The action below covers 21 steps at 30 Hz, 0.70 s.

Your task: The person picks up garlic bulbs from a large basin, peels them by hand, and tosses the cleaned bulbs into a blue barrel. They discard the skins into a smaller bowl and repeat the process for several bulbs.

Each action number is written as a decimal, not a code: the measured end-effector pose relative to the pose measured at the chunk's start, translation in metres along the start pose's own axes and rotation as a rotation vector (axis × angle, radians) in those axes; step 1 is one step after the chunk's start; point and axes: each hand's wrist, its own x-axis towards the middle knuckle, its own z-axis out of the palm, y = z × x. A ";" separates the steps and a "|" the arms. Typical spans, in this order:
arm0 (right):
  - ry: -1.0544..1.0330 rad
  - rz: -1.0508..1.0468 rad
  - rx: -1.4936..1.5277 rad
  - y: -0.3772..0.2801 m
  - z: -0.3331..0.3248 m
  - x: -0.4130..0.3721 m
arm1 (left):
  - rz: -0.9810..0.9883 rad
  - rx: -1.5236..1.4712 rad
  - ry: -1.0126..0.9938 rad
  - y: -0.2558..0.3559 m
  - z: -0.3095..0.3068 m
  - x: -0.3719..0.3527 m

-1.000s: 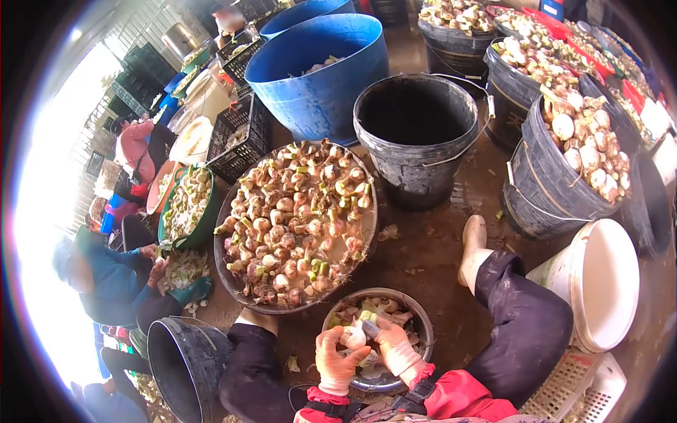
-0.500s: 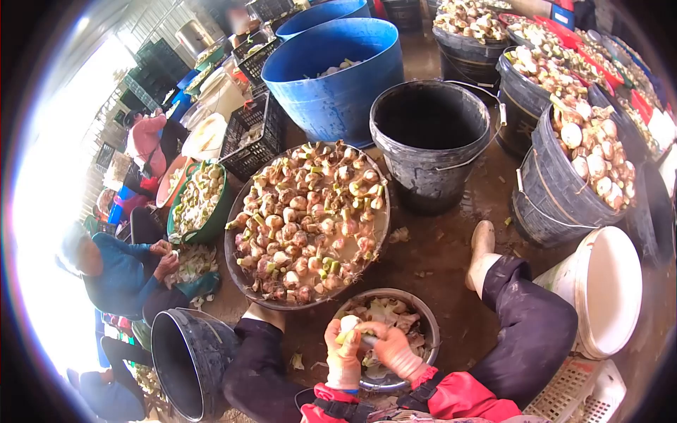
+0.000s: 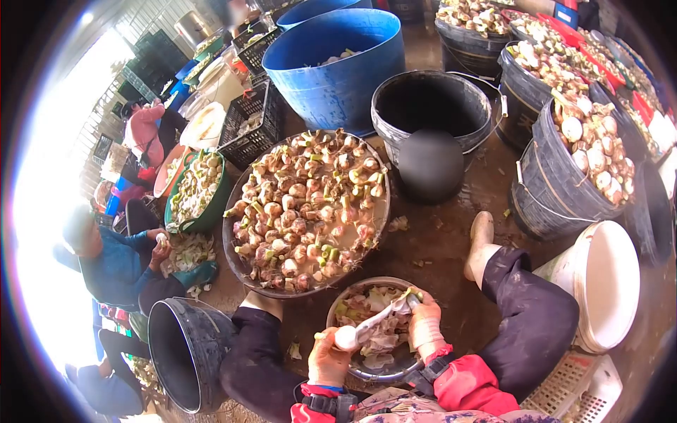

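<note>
My left hand [image 3: 329,359], in a pale glove, is closed around a white garlic bulb [image 3: 345,338]. From the bulb a long strip of garlic skin [image 3: 376,321] stretches up to my right hand [image 3: 425,323], which pinches its far end. A small grey knife [image 3: 409,303] shows at the right fingers, mostly hidden by them. Both hands are over a metal basin [image 3: 403,371] that holds loose skins and trimmings. Just beyond it is a wide round tub [image 3: 233,259] heaped with unpeeled garlic bulbs [image 3: 300,211].
An empty black bucket [image 3: 395,95] and a blue vat [image 3: 331,88] stand beyond the tub. Garlic-filled buckets [image 3: 536,190] line the right side, near a tilted white bucket [image 3: 582,282]. Another black bucket [image 3: 166,352] is left of my legs. A person in blue [image 3: 116,264] sits at left.
My hands have moved apart, the right going up and to the right. A strip of skin now stretches between it and the bulb. The seated person's hands have shifted.
</note>
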 end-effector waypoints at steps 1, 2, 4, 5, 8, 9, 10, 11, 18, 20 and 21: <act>0.016 0.011 0.117 0.000 -0.003 0.002 | 0.059 -0.015 0.031 -0.005 -0.012 0.009; 0.020 0.007 0.118 -0.004 -0.003 0.001 | 0.055 -0.015 0.028 -0.004 -0.013 0.012; 0.077 -0.111 0.125 -0.020 0.002 -0.006 | 0.010 -0.063 0.211 0.001 -0.016 0.016; 0.044 -0.124 0.206 -0.016 -0.005 0.001 | 0.020 -0.064 0.297 0.000 -0.022 0.021; 0.000 -0.096 0.319 -0.056 0.004 -0.015 | 0.082 -0.153 0.317 0.010 -0.021 0.022; -0.021 -0.070 0.304 -0.063 0.005 -0.019 | 0.084 -0.162 0.343 0.011 -0.021 0.022; -0.021 -0.070 0.305 -0.065 0.006 -0.022 | 0.084 -0.162 0.342 0.012 -0.020 0.021; -0.263 -0.249 -0.318 -0.065 0.005 -0.026 | 0.083 -0.163 0.352 0.013 -0.017 0.019; -0.780 -0.516 -0.906 -0.029 0.040 -0.062 | -0.015 0.045 0.365 -0.011 0.001 0.012; -0.751 -0.480 -0.830 -0.021 0.043 -0.066 | -0.037 0.127 0.410 -0.016 0.014 0.007; -0.720 -0.420 -0.779 -0.019 0.044 -0.067 | -0.032 0.197 0.396 -0.019 0.012 0.007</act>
